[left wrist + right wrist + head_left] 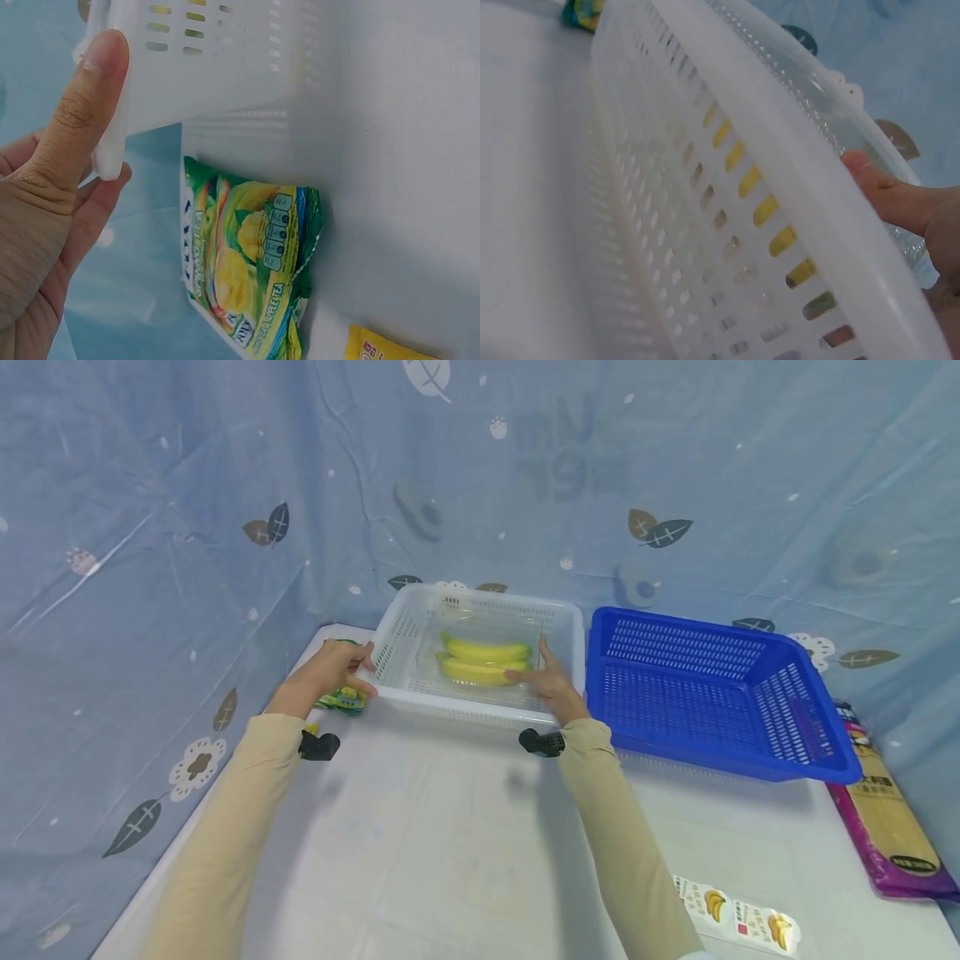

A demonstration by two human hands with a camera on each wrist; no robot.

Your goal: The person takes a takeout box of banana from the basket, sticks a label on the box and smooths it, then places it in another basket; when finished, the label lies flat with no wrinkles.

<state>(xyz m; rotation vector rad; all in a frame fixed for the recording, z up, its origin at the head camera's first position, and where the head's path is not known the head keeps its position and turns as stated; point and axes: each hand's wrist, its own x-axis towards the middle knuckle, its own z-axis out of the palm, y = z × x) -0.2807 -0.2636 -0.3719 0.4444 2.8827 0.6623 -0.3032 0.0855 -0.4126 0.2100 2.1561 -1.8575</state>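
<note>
Pinching white basket (450,702), left grip (330,670), holding clear tray (486,623) of bananas (480,674) inside, right grip (553,682)

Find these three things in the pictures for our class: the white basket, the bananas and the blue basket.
White basket (457,703): head view, on its near rim.
Bananas (480,674): head view, on the nearer one's middle.
Blue basket (675,706): head view, on its bare floor.

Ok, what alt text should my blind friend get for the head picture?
Two bananas in a clear container lie inside a white basket, gripped at its left by a person's left hand; the right hand is at the container's right end. A blue basket stands rightward.
</note>
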